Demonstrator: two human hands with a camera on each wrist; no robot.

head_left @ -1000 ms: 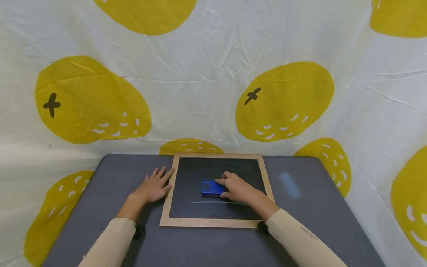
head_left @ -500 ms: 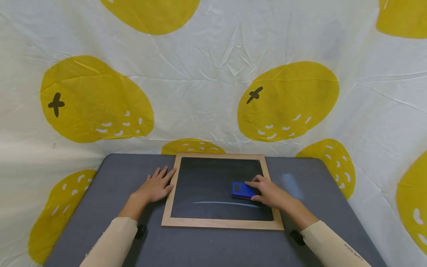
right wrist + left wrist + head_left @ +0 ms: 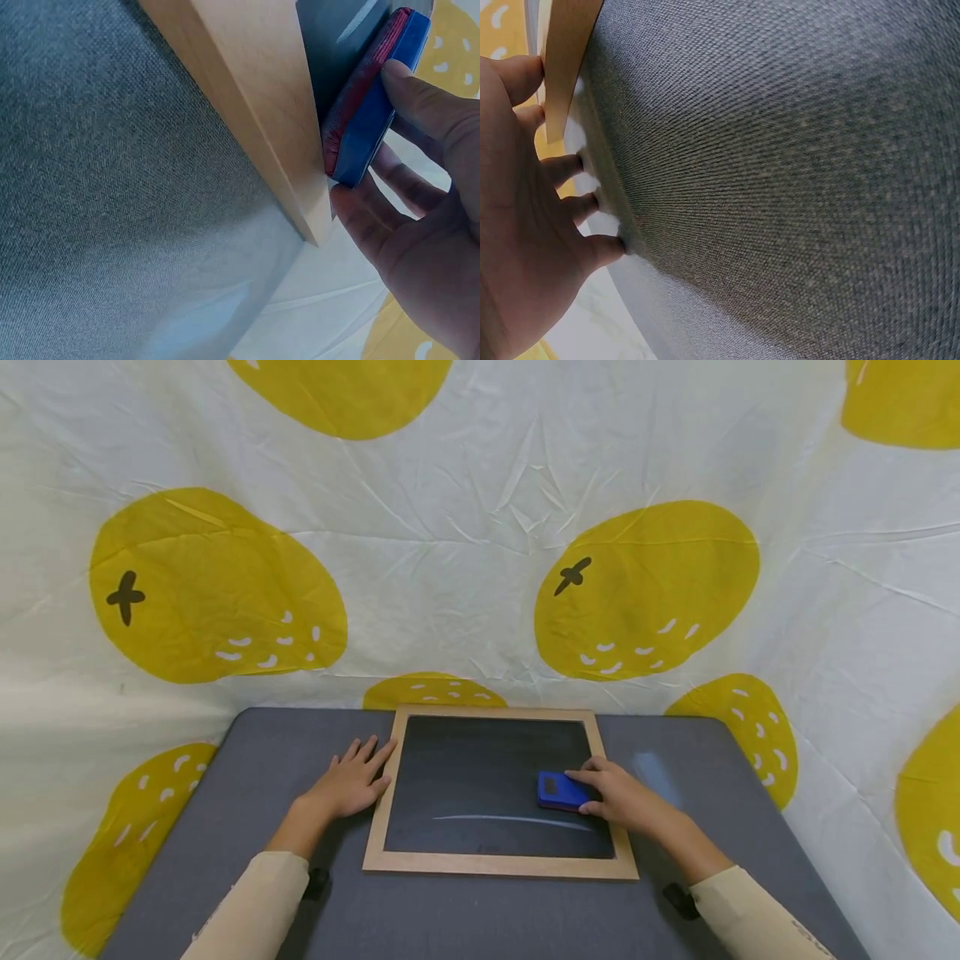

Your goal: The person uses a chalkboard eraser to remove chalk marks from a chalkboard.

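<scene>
A wood-framed chalkboard (image 3: 480,760) lies on the grey table, with a thin curved chalk line (image 3: 510,818) across its lower half. My right hand (image 3: 622,796) grips a blue chalkboard eraser (image 3: 558,790) near the board's right side. In the right wrist view, the eraser (image 3: 375,105) shows its reddish felt face turned to the board, thumb on one side and fingers on the other. My left hand (image 3: 347,783) rests with spread fingers at the left side of the frame. The left wrist view shows its thumb and a finger touching the wooden frame (image 3: 566,67), the other fingertips on the table.
The grey table (image 3: 480,918) reaches past the board on every side but the back. A pale chalky smudge (image 3: 656,777) marks the table right of the board. Behind hangs a white cloth (image 3: 435,602) printed with yellow fruit.
My right hand has moved the eraser rightward over the board, from its middle to near the right side. The left hand has stayed at the frame. The chalk line's right part now shows.
</scene>
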